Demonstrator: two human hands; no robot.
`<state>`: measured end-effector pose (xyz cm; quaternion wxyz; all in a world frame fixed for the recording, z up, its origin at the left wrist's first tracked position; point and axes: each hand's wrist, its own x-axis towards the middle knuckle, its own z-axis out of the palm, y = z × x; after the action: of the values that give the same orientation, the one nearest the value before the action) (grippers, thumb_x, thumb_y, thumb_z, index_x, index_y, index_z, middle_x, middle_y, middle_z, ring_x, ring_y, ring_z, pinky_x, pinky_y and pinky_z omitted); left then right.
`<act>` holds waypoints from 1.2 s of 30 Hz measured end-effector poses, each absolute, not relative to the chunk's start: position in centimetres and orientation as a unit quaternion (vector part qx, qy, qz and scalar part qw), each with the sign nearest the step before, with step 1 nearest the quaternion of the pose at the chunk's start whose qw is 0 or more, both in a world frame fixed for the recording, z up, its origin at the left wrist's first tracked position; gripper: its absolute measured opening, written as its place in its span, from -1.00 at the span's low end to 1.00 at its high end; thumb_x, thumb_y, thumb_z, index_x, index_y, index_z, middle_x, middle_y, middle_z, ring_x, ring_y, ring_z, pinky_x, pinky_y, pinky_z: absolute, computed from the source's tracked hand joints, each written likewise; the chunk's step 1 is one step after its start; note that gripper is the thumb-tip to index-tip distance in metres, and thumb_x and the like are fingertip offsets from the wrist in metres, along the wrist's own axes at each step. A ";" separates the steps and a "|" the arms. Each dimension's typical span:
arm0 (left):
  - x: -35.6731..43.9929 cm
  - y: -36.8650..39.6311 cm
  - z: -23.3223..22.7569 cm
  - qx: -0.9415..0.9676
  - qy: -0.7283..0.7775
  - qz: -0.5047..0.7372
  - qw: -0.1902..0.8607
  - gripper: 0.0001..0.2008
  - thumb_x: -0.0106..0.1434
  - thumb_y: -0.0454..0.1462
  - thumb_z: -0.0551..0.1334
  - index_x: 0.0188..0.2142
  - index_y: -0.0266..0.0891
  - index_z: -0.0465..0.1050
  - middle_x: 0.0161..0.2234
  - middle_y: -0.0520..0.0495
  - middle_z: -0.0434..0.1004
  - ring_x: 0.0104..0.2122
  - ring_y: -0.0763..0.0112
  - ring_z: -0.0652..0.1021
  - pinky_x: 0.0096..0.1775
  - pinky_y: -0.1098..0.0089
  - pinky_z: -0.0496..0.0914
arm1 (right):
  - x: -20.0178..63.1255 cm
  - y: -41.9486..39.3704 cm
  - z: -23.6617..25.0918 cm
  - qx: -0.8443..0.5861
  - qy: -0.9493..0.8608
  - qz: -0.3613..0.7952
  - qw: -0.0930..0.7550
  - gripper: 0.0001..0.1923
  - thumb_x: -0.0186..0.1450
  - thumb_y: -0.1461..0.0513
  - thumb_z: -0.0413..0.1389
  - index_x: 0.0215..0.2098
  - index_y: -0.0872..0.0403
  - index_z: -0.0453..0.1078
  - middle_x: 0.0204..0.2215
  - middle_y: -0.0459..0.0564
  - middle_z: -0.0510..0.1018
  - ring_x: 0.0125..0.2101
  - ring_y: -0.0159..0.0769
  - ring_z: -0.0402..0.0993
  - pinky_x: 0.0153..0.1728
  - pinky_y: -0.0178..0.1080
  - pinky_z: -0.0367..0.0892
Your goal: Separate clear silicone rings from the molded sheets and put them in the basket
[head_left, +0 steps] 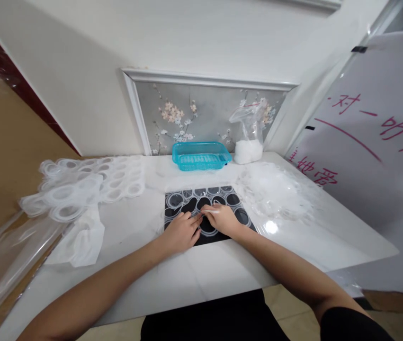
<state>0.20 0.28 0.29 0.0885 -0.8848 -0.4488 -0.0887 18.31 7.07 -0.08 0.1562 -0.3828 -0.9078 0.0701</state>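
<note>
Mid-frame: right hand (223, 219) fingers pinch pale strip (211, 211); left hand (182, 231) over black sheet (208, 239), can't tell grip.

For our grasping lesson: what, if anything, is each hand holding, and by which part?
The right hand seems to pinch a slim whitish piece, exactly where along it is unclear; whether the left hand holds anything cannot be told.

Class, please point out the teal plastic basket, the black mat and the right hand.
Teal plastic basket (203, 166): head view, front wall.
Black mat (205, 239): head view, near edge.
Right hand (224, 220): head view, back of hand.
</note>
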 end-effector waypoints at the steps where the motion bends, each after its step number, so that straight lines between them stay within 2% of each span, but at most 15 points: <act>1: 0.2 0.4 0.4 -0.885 -0.448 -0.087 0.088 -0.59 0.37 -0.20 0.00 0.10 -0.34 0.37 0.07 -0.09 0.47 -0.20 0.24 0.43 -0.19 0.23 0.30 | 18.3 7.2 0.2 -0.381 -0.914 0.043 0.131 -0.74 0.37 0.24 -0.07 -0.17 0.03 0.46 -0.38 0.04 0.58 -0.28 -0.23 0.47 -0.37 -0.33 0.22; 3: 0.2 0.5 0.4 -0.887 -0.446 -0.083 0.089 -0.60 0.36 -0.20 0.01 0.07 -0.34 0.39 0.07 -0.09 0.47 -0.21 0.24 0.44 -0.18 0.22 0.30 | 19.0 8.5 1.2 -0.401 -0.905 0.012 0.145 -0.74 0.35 0.27 -0.07 -0.17 0.04 0.46 -0.39 0.05 0.57 -0.29 -0.24 0.45 -0.36 -0.33 0.23; 4: 0.2 0.5 0.5 -0.888 -0.444 -0.083 0.091 -0.60 0.36 -0.21 0.00 0.07 -0.34 0.39 0.08 -0.10 0.46 -0.21 0.24 0.45 -0.17 0.22 0.31 | 19.8 9.6 1.9 -0.430 -0.881 0.003 0.197 -0.72 0.36 0.27 -0.09 -0.19 0.06 0.47 -0.38 0.06 0.57 -0.30 -0.24 0.45 -0.34 -0.32 0.24; 7: 0.1 0.5 0.4 -0.889 -0.438 -0.088 0.098 -0.60 0.37 -0.23 -0.01 0.08 -0.34 0.39 0.10 -0.10 0.44 -0.17 0.23 0.46 -0.13 0.21 0.31 | 23.3 13.0 4.0 -0.526 -0.706 -0.011 0.475 -0.60 0.40 0.20 -0.19 -0.23 0.11 0.49 -0.32 0.08 0.59 -0.33 -0.24 0.46 -0.27 -0.26 0.28; 8: 0.2 0.5 0.4 -0.889 -0.437 -0.092 0.101 -0.61 0.37 -0.23 -0.01 0.08 -0.34 0.40 0.10 -0.11 0.44 -0.16 0.23 0.46 -0.13 0.21 0.31 | 24.5 13.7 4.4 -0.526 -0.653 -0.011 0.546 -0.59 0.40 0.16 -0.17 -0.24 0.13 0.48 -0.27 0.09 0.58 -0.32 -0.24 0.45 -0.27 -0.25 0.29; 9: 0.2 0.5 0.4 -0.889 -0.436 -0.096 0.103 -0.62 0.36 -0.24 0.00 0.07 -0.35 0.40 0.09 -0.11 0.45 -0.15 0.22 0.46 -0.13 0.21 0.31 | 25.5 14.0 4.5 -0.520 -0.637 0.011 0.569 -0.59 0.38 0.11 -0.13 -0.31 0.14 0.49 -0.28 0.09 0.59 -0.34 -0.24 0.46 -0.30 -0.26 0.30; 10: 0.3 0.5 0.3 -0.888 -0.436 -0.101 0.105 -0.62 0.35 -0.24 0.02 0.05 -0.35 0.42 0.07 -0.11 0.47 -0.15 0.22 0.46 -0.13 0.21 0.32 | 26.3 14.0 4.3 -0.510 -0.649 0.045 0.563 -0.60 0.36 0.07 -0.08 -0.37 0.14 0.48 -0.31 0.08 0.59 -0.38 -0.25 0.45 -0.34 -0.27 0.30; 12: 0.5 0.6 0.2 -0.887 -0.434 -0.112 0.106 -0.64 0.34 -0.25 0.05 0.02 -0.37 0.44 0.04 -0.12 0.50 -0.16 0.21 0.46 -0.16 0.21 0.33 | 26.9 13.1 3.1 -0.481 -0.719 0.141 0.482 -0.62 0.30 0.04 0.00 -0.47 0.12 0.47 -0.37 0.04 0.59 -0.45 -0.29 0.44 -0.40 -0.29 0.29; 15: 0.6 0.7 0.0 -0.885 -0.435 -0.126 0.106 -0.66 0.35 -0.26 0.05 -0.02 -0.37 0.46 0.01 -0.13 0.52 -0.20 0.23 0.46 -0.20 0.23 0.32 | 26.1 11.0 1.0 -0.440 -0.761 0.271 0.393 -0.64 0.28 0.02 0.04 -0.42 0.11 0.48 -0.37 -0.01 0.58 -0.52 -0.35 0.40 -0.47 -0.31 0.27; 17: 0.5 0.7 0.0 -0.887 -0.431 -0.129 0.104 -0.67 0.37 -0.24 0.03 -0.06 -0.34 0.49 -0.03 -0.12 0.55 -0.21 0.26 0.46 -0.21 0.24 0.31 | 25.3 10.1 0.4 -0.428 -0.744 0.307 0.411 -0.64 0.28 0.01 0.05 -0.39 0.12 0.48 -0.37 -0.01 0.58 -0.52 -0.35 0.39 -0.48 -0.31 0.26; 20: 0.4 0.9 0.5 -0.893 -0.423 -0.124 0.097 -0.65 0.40 -0.18 0.00 -0.20 -0.28 0.53 -0.22 -0.06 0.62 -0.27 0.29 0.45 -0.24 0.26 0.29 | 24.9 9.6 0.7 -0.404 -0.722 0.306 0.471 -0.66 0.28 0.02 0.07 -0.37 0.11 0.48 -0.35 0.00 0.57 -0.42 -0.31 0.43 -0.40 -0.29 0.28; 22: 0.7 1.2 1.1 -0.893 -0.423 -0.119 0.093 -0.62 0.42 -0.14 -0.02 -0.21 -0.25 0.53 -0.28 -0.03 0.62 -0.27 0.30 0.43 -0.23 0.28 0.28 | 24.9 9.7 0.8 -0.391 -0.723 0.322 0.470 -0.67 0.28 0.02 0.08 -0.37 0.11 0.49 -0.35 0.00 0.57 -0.41 -0.30 0.44 -0.40 -0.29 0.29; 24: 1.4 1.5 1.7 -0.894 -0.423 -0.115 0.091 -0.61 0.42 -0.10 -0.03 -0.11 -0.25 0.50 -0.15 -0.02 0.60 -0.21 0.29 0.43 -0.18 0.27 0.27 | 24.9 9.7 0.7 -0.382 -0.743 0.343 0.430 -0.69 0.27 0.04 0.09 -0.37 0.10 0.49 -0.35 0.00 0.58 -0.40 -0.28 0.46 -0.39 -0.27 0.31; 27: 3.1 2.0 2.0 -0.896 -0.423 -0.100 0.091 -0.54 0.39 -0.03 0.00 0.07 -0.28 0.39 0.11 -0.04 0.43 -0.10 0.22 0.40 -0.12 0.24 0.25 | 24.6 9.8 0.0 -0.363 -0.781 0.343 0.376 -0.74 0.28 0.09 0.09 -0.38 0.10 0.50 -0.31 0.00 0.59 -0.30 -0.22 0.50 -0.27 -0.23 0.34; 36: 5.4 2.4 0.5 -0.874 -0.473 -0.077 0.084 -0.48 0.39 -0.04 0.01 0.15 -0.38 0.30 0.15 -0.12 0.37 -0.06 0.12 0.38 -0.10 0.19 0.22 | 24.5 10.1 -0.6 -0.361 -0.800 0.334 0.343 -0.76 0.31 0.13 0.05 -0.33 0.11 0.48 -0.31 -0.01 0.59 -0.28 -0.25 0.52 -0.23 -0.26 0.36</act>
<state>5.36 2.42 0.48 0.0838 -0.8738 -0.4727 -0.0767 24.52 10.10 -0.56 0.3432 -0.3612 -0.8000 0.3345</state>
